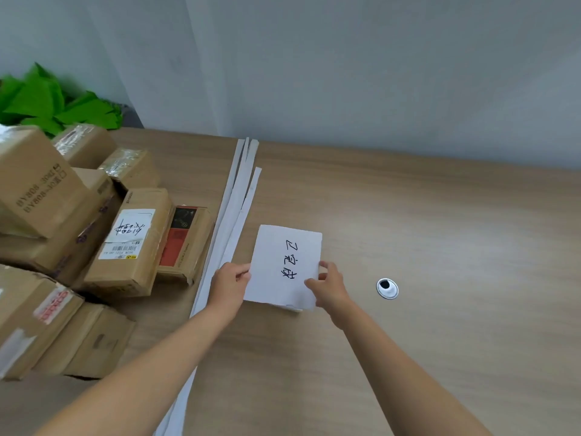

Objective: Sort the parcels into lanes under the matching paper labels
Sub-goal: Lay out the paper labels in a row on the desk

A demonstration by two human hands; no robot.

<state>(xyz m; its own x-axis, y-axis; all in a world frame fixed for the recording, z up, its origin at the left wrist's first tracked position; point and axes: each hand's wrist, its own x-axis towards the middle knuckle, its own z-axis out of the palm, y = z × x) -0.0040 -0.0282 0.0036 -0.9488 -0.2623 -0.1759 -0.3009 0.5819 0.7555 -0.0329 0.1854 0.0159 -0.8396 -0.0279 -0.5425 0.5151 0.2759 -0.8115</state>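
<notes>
Setup stage, judging by the layout: lanes and labels are being laid out, and no parcel is being sorted yet.

- Left hand [231, 283] is pinching the left edge of a paper label [286, 265]; right hand [328, 286] is pinching its right edge. Both grips are closing on the sheet.
- The label, with handwriting, is sitting at frame centre, low over the worktop [440, 247]. More sheets seem to be lying beneath it; hard to tell.
- Long paper strips [239, 196] are running from upper centre to the bottom edge, just left of the label.
- Parcels [132, 243] are piling up at frame left, beyond the strips. One is showing a handwritten tag.
- A cable hole [387, 288] is sitting right of the hands.

Next move, likely: laying the label flat at a lane's head, square to the strips, then spreading strips to mark lanes.
</notes>
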